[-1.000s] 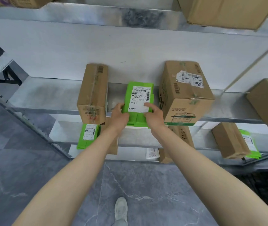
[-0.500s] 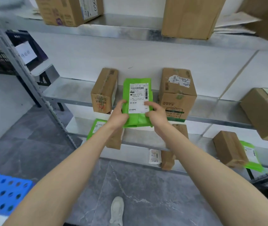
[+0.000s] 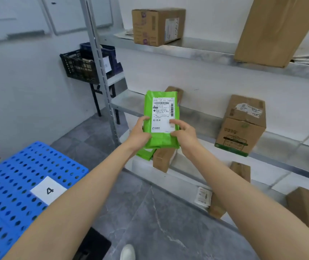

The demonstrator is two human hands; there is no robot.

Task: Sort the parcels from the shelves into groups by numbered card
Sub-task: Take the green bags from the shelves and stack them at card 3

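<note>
**Left to right, places given from the post.** The blue panel (image 3: 9, 184) bearing the card (image 3: 49, 190) marked 4 is seen well left of the post (image 3: 101, 76), low in view. The black basket (image 3: 78, 66) is just left of the post.

The parcel (image 3: 161, 141) (a soft green mailer) is held right of the post, in front of the shelf (image 3: 281, 140) and apparently clear of it, with its label (image 3: 163, 114) turned to the camera. Its lower left edge is gripped by the left hand (image 3: 140, 135), thumb on the front, fingers hidden behind. Its lower right corner is pinched by the right hand (image 3: 183, 134), whose thumb lies on the label. A box (image 3: 241, 126) stands on the shelf further right.

**Risks, as judged.**
- The number may be misread, since part of the label is covered by the thumb.
- The limp mailer may fold or slip if one grip is loosened in carrying.
- The wrong group may be chosen, as only one card is in view.
</note>
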